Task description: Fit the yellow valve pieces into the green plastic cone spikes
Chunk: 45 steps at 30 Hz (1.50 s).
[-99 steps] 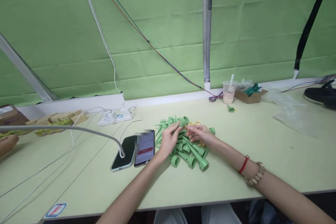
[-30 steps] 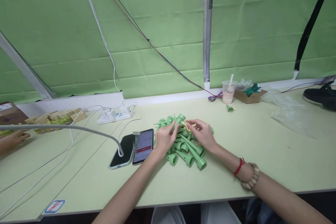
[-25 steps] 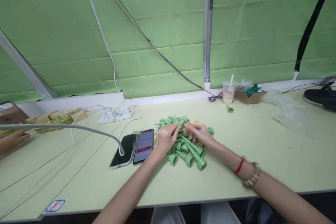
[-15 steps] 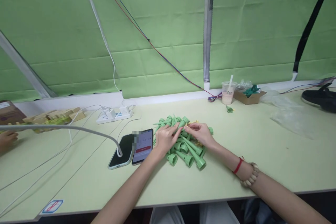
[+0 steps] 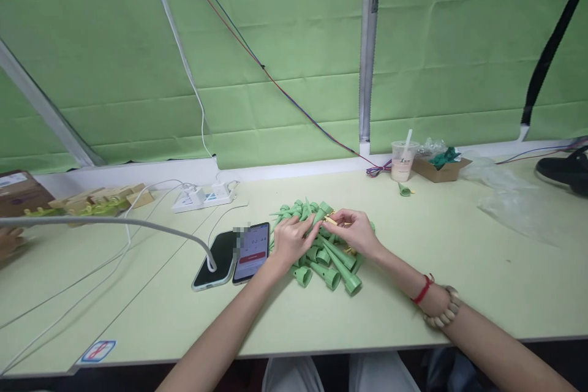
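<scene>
At mid-bench, one green cone is gripped in the closed left hand. A small yellow piece is pinched beside its wide end by the right hand. The cone pile beneath is judged largely unprocessed.

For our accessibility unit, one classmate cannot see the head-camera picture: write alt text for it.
Two hands work over a pile of green plastic cones on a pale green table: the left hand grips one cone, the right hand pinches a small yellow piece beside it. Two phones lie left of the pile.
</scene>
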{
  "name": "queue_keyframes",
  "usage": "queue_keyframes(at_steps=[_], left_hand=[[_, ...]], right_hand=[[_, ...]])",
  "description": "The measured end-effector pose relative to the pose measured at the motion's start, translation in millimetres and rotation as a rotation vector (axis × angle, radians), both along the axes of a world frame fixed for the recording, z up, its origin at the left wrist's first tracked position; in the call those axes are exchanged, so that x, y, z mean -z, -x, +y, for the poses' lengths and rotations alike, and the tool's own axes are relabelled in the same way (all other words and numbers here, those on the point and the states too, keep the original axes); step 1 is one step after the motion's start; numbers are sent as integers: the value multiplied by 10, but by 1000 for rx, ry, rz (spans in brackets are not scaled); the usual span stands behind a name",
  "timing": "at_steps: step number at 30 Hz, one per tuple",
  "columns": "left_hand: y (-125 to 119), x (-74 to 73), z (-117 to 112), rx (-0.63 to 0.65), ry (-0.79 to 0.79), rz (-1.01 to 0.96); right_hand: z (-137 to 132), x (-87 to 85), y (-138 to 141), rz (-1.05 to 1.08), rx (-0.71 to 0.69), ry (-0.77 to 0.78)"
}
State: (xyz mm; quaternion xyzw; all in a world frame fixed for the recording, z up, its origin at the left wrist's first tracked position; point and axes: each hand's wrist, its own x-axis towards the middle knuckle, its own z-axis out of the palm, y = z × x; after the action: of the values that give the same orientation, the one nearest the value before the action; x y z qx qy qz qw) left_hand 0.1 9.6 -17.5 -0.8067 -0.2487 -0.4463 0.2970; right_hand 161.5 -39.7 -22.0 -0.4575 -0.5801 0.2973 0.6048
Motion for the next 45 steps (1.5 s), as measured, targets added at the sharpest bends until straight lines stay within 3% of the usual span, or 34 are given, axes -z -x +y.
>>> queue_keyframes(at_steps=[8,11,14,16,21,27,29,32,35,39,45], left_hand=[[4,3,24,-44,123,-43],[50,-10,93,-115,166,-140],[71,-13,135,-132,181,-237],[65,-16,141,-55,204,-214],[46,-57,126,210,352,58],[48,-67,82,244,411,239],[46,-60,74,252,426,272],[44,-59,73,253,438,279],[39,-68,63,242,416,244],[16,-65,-4,254,330,206],[-52,-22,-179,364,237,252]], right_hand=[[-71,10,-55,-467,139,-266],[-72,28,-39,-427,146,-250],[-22,31,-81,-344,242,-167],[24,29,-150,-339,322,-71],[105,54,-311,-508,457,96],[195,105,-339,-475,287,56],[248,119,-398,-451,332,20],[331,181,-595,-463,519,-15],[392,312,-867,-513,773,192],[450,491,-1175,-602,952,538],[590,545,-1366,-691,1057,604]])
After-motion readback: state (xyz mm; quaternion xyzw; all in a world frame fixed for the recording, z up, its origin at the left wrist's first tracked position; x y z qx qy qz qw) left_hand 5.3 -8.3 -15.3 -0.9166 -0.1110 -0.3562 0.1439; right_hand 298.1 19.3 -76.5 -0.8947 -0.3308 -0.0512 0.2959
